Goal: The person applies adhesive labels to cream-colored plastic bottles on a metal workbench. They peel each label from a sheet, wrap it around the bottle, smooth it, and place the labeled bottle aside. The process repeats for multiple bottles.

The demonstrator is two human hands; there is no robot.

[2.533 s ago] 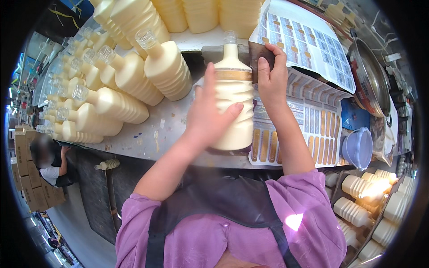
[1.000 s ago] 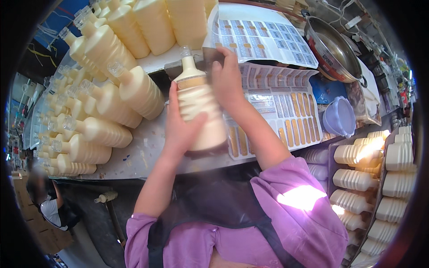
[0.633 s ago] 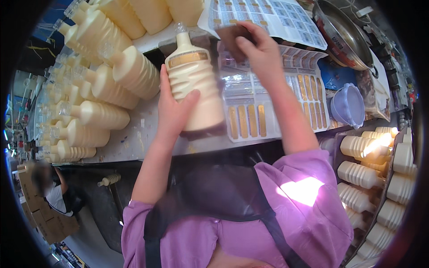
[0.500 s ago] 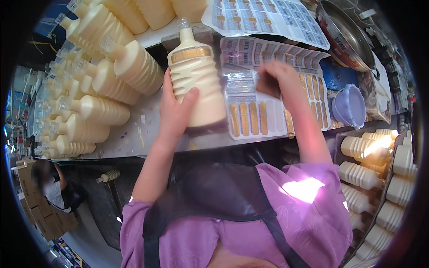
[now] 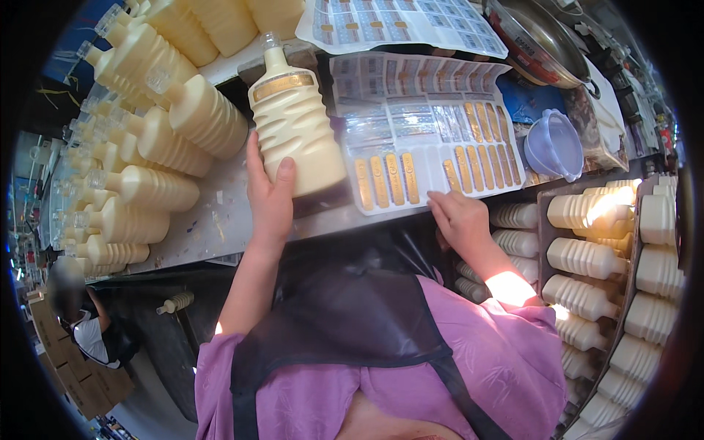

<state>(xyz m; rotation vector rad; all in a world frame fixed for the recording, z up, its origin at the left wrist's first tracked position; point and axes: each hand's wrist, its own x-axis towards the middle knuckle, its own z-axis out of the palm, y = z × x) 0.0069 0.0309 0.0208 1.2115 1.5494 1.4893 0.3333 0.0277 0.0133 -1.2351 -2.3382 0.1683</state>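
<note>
Cream plastic bottle (image 5: 297,139) with wavy ribs sits in the upper centre of the frame, apparently lying on its back on a dark pad (image 5: 326,196) on the tabletop (image 5: 183,227). Its clear neck (image 5: 270,40) points to the top of the frame, leaning a little left; the base faces the bottom, slightly right. So the long axis runs steeply, from upper left to lower right. A gold label band (image 5: 283,86) crosses the shoulder.

The left hand (image 5: 271,202) clasps the bottle's lower left side, its thumb over the front face and its fingers along the flank. The right hand (image 5: 463,220) is at the lower edge of the label sheet (image 5: 429,174), beside a gap between gold strips (image 5: 397,178). Its fingers are curled, index and thumb close; whether they pinch anything I cannot tell.

The step in hand looks like picking a strip from the sheet while the bottle is steadied. The next move seems to call for a clean peel by one end, without creasing.
</note>
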